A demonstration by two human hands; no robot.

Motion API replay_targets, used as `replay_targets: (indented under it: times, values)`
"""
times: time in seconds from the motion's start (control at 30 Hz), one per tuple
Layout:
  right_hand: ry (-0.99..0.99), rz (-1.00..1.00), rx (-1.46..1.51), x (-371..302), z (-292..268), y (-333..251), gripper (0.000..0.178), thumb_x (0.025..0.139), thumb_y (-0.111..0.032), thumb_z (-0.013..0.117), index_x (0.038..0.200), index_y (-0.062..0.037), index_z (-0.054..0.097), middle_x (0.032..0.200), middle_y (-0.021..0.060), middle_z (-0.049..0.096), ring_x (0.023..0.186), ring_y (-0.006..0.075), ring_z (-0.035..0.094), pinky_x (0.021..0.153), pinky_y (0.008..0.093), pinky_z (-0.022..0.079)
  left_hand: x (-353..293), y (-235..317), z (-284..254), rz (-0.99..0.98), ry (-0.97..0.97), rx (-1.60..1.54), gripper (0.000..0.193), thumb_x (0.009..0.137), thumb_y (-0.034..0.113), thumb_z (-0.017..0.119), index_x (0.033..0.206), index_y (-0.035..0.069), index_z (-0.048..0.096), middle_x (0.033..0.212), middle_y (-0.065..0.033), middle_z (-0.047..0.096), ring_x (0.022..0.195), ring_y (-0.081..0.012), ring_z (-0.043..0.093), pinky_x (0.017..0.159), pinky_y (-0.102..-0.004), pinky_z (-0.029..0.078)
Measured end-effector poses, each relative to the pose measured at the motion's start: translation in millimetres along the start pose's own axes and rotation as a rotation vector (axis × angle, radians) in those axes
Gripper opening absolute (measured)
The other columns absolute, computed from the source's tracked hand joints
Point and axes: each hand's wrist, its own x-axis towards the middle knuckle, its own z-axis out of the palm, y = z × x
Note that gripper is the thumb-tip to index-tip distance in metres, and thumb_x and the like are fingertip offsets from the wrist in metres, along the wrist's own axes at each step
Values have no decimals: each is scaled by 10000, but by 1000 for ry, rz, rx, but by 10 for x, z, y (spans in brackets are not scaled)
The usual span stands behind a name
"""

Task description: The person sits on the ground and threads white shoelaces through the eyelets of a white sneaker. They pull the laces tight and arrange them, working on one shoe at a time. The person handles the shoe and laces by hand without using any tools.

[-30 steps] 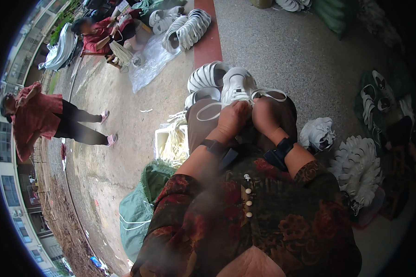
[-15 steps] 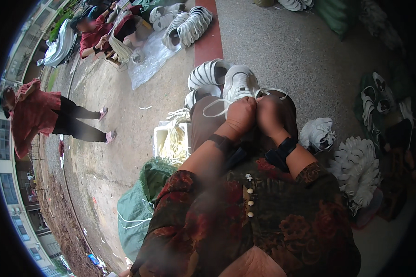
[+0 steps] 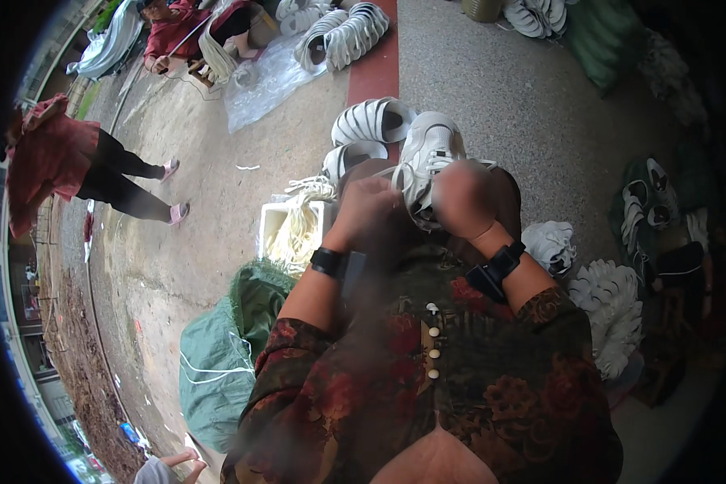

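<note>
A white and grey sneaker (image 3: 430,149) rests on my lap, toe pointing away from me. A pale shoelace (image 3: 406,171) runs from its eyelets to the fingers of my left hand (image 3: 367,208), which is closed on it at the shoe's left side. My right hand (image 3: 464,198) lies over the shoe's right side, near its opening. That hand is blurred, so its fingers and anything in them cannot be made out. Just left of my left hand stands a white foam box (image 3: 273,224) holding a bundle of loose cream laces (image 3: 294,230).
Stacked white shoe pieces (image 3: 369,121) lie beyond my knees, with more (image 3: 609,310) at right. A green sack (image 3: 218,363) sits at my left. Clear plastic sheeting (image 3: 270,93) covers ground farther off. One person (image 3: 60,165) stands at left; another (image 3: 177,36) sits farther back.
My hands have moved apart: the left went left and toward me with the lace, the right stayed over the shoe. More of the shoe shows. The view has shifted slightly.
</note>
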Motion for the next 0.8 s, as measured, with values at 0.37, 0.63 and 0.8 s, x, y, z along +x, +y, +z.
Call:
replay_targets:
  times: [0.37, 0.63, 0.8]
  values:
    - [-143, 65, -82, -35, 117, 41, 170, 719, -2, 595, 887, 4, 619, 785, 151, 514, 744, 317, 540, 666, 384, 448, 259, -34, 307, 117, 98, -237, 52, 764, -10, 638, 735, 3, 597, 649, -23, 597, 532, -73, 530, 481, -217, 424]
    - [-147, 87, -90, -41, 108, 45, 231, 701, -2, 604, 932, -5, 616, 808, 141, 508, 763, 306, 533, 679, 386, 441, 393, -36, 462, 182, 226, -266, 53, 750, -42, 624, 744, 2, 596, 631, -22, 587, 524, -76, 528, 469, -222, 425]
    - [-154, 105, -36, -62, 98, 71, 253, 704, -6, 603, 956, -13, 616, 822, 142, 512, 772, 304, 535, 688, 379, 443, 422, -29, 489, 217, 277, -98, 54, 732, -31, 637, 747, 4, 598, 625, -21, 588, 549, -76, 537, 490, -237, 430]
